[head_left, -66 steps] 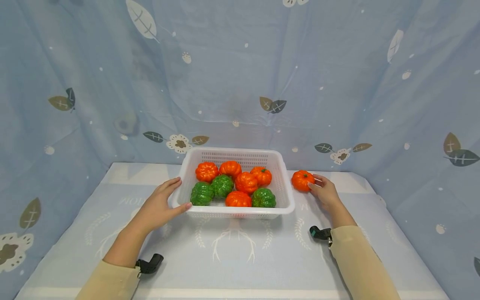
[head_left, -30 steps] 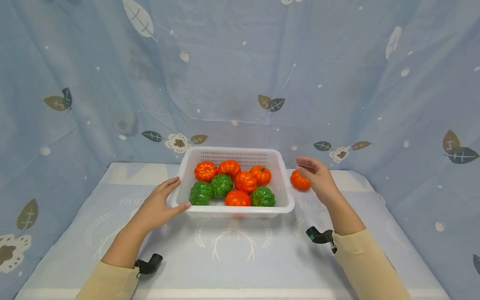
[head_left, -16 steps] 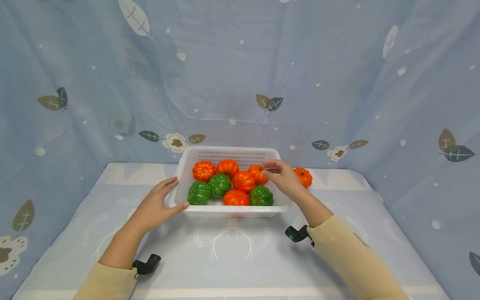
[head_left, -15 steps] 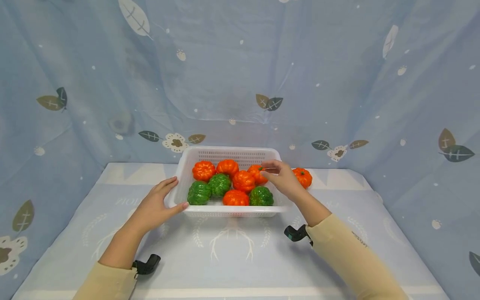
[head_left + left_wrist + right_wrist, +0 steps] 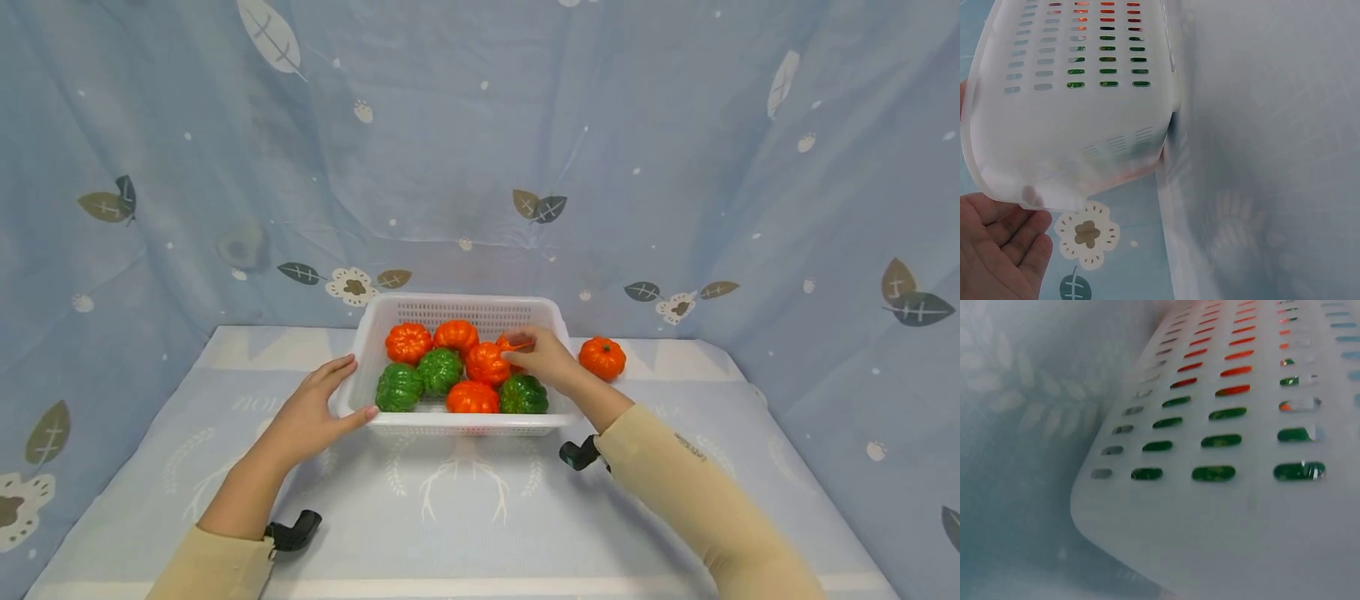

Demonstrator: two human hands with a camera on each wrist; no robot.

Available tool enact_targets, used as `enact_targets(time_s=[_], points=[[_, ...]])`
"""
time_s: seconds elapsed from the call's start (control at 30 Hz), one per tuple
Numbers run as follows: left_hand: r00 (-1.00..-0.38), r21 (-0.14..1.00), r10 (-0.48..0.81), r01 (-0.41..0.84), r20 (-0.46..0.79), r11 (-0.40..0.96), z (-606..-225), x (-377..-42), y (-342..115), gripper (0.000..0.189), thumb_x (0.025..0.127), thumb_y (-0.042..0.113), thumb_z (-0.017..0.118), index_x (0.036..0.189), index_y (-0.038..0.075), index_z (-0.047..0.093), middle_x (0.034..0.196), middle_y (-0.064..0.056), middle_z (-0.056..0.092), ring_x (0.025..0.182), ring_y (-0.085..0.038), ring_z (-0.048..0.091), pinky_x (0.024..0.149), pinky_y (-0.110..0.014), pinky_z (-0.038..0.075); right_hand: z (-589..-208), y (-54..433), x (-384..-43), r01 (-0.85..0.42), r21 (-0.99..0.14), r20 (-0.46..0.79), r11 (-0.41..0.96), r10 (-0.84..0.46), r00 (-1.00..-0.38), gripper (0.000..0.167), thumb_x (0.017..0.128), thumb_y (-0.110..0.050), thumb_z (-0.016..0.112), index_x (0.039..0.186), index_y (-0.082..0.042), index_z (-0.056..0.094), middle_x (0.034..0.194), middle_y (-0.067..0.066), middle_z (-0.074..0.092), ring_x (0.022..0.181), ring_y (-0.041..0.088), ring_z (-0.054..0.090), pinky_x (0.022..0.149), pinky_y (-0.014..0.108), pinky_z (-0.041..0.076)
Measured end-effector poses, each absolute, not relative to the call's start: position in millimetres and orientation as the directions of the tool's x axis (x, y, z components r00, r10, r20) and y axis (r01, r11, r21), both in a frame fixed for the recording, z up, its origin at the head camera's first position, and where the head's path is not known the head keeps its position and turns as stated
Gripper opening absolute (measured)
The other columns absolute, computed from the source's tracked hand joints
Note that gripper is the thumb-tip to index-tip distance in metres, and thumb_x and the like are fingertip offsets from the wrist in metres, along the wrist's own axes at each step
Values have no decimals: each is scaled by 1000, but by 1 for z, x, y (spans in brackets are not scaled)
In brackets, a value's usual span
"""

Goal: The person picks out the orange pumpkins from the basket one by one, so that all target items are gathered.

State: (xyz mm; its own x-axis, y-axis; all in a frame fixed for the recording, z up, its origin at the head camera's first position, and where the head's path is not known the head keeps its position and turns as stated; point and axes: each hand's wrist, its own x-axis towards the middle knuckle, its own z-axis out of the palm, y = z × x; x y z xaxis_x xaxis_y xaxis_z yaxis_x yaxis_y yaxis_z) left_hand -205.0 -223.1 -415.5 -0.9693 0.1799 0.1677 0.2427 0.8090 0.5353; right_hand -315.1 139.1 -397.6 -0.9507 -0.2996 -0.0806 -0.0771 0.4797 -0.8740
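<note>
A white slotted basket (image 5: 465, 419) holds several orange and green toy pumpkins. My left hand (image 5: 311, 417) rests at its left front corner, thumb on the front rim and the other fingers along the left rim. In the left wrist view, fingertips (image 5: 1038, 222) touch the rim from outside. My right hand (image 5: 543, 358) reaches over the right side and grips an orange pumpkin (image 5: 516, 342), mostly hidden behind the fingers. Beside it lie another orange pumpkin (image 5: 487, 363) and a green pumpkin (image 5: 523, 394). The right wrist view shows only the basket wall (image 5: 1222, 512), not the hand.
One more orange pumpkin (image 5: 602, 359) stands on the table right of the basket. A pale patterned cloth (image 5: 465, 533) covers the table. Blue curtains (image 5: 450, 150) hang close behind and at both sides.
My right hand has let go of the orange pumpkin on the table, moved left over the basket, and come down onto an orange pumpkin inside. The left hand stays at the basket corner.
</note>
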Motion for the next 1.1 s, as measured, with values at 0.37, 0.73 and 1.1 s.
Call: enact_targets(time_s=[0.37,0.73,1.1], points=[[-969,538,175,243,177,807,-418,-202,-224,91,89,53,71,154,1,36,161,-16,29,142,-46,30,104,-69,34,-409,132,-324,-167,-794,-53,584,-340,-939,39,92,-15,73,128,-4,64,129,14,63,114,28,61,95,38,54],[-967,537,174,249,186,806,-420,-201,-224,92,88,57,70,154,1,37,160,-16,30,141,-46,32,103,-69,36,-415,122,-325,-180,-727,-34,663,-297,-954,40,88,-15,79,125,-6,68,120,12,64,98,25,58,90,36,54],[-965,524,184,255,186,812,-417,-204,-223,90,89,53,71,154,1,36,161,-16,30,142,-45,31,105,-69,35,-416,124,-327,-193,-720,-6,667,-284,-959,39,85,-17,82,122,-10,71,120,9,66,102,25,60,93,38,54]])
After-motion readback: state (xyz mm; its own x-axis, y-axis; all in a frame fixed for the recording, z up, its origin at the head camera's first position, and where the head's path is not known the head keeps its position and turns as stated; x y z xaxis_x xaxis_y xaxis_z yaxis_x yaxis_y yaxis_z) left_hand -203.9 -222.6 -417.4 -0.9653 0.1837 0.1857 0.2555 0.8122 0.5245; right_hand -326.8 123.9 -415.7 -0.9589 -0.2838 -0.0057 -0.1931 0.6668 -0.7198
